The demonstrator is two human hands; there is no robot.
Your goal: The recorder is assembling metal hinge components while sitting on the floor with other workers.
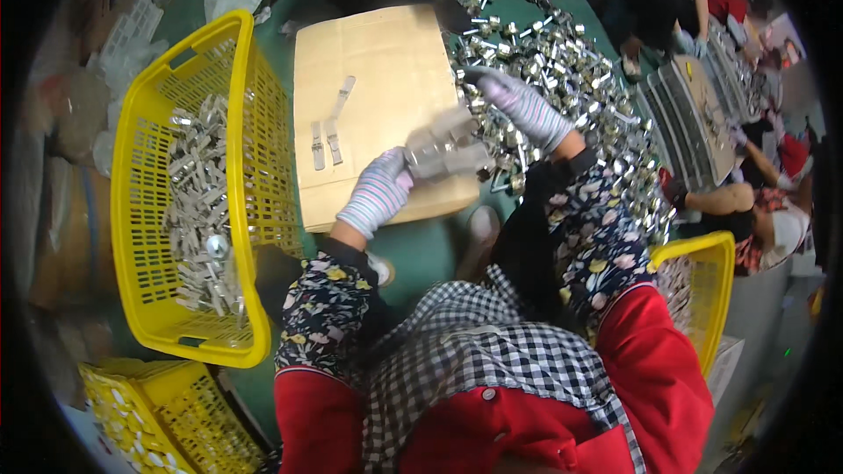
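My left hand (379, 191), in a striped knit glove, is closed on a clear plastic package (443, 151) that is smeared by motion. It is held over the right part of a tan cardboard sheet (373, 61). My right hand (522, 107), gloved alike with dark fingertips, is stretched out above the sheet's right edge, beside a heap of shiny metal fittings (562, 70). I see nothing held in its fingers, though they are somewhat blurred. Three small flat clear packets, one a slim packet (318, 146), lie on the left half of the sheet.
At my left stands a yellow basket (250, 175) holding many clear packets. A smaller yellow container (171, 404) sits nearer, and another yellow basket (722, 298) is at my right. Grey crates (676, 123) and other people are farther right; someone sits opposite.
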